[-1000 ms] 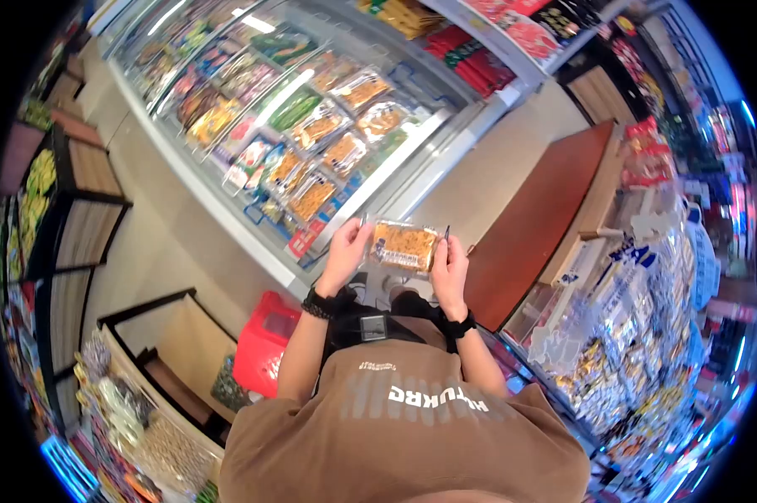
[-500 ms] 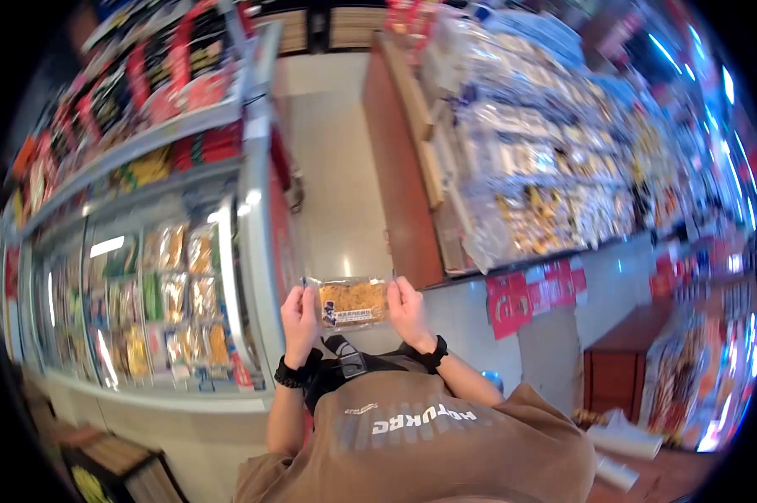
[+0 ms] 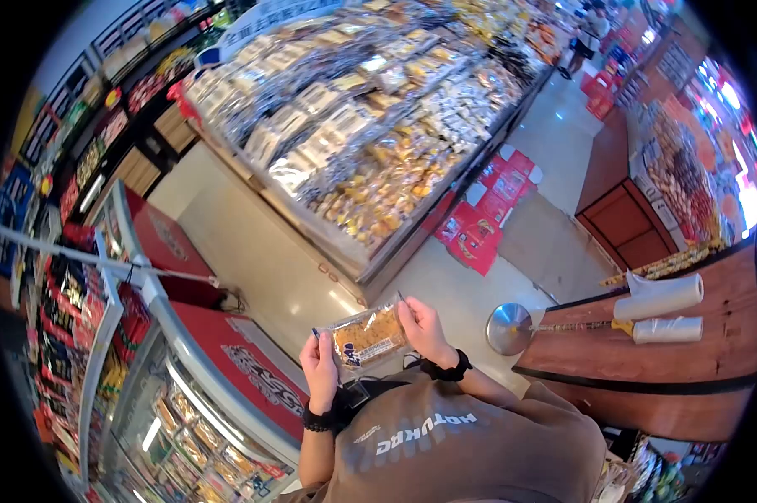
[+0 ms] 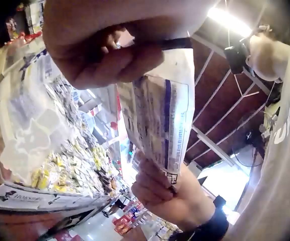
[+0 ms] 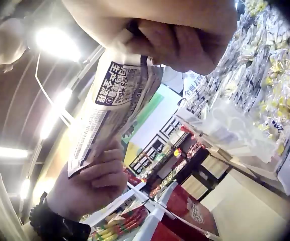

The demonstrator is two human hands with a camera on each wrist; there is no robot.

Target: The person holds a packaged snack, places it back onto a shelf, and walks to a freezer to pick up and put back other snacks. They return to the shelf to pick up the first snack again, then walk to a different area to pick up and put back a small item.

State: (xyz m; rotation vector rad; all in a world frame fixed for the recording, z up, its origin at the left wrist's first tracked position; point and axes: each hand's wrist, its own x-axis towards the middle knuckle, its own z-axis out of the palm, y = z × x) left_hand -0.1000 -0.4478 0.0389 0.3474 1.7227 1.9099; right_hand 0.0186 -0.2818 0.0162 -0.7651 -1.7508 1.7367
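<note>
A clear flat food package (image 3: 368,339) with golden-brown, crumbly-looking contents is held in front of the body by both hands. My left hand (image 3: 319,369) pinches its left end, thumb on top. At the opposite end my right hand (image 3: 425,329) grips the edge in the same way. From the left wrist view, the package's white printed underside (image 4: 160,115) shows between the two hands. The right wrist view shows a dark label and barcode on the package (image 5: 110,100), with curled fingers at both ends. Dark bands circle both wrists.
Ahead stands a large display bin (image 3: 378,126) heaped with wrapped goods. A freezer with a red side panel (image 3: 244,360) is close on the left. To the right are a wooden counter (image 3: 647,352) with plastic bag rolls (image 3: 663,298), and flattened red cardboard (image 3: 479,222) on the floor.
The body has turned right, from facing the freezer to facing the display bin and wooden counter. Both hands keep holding the package, which is now tilted in the head view.
</note>
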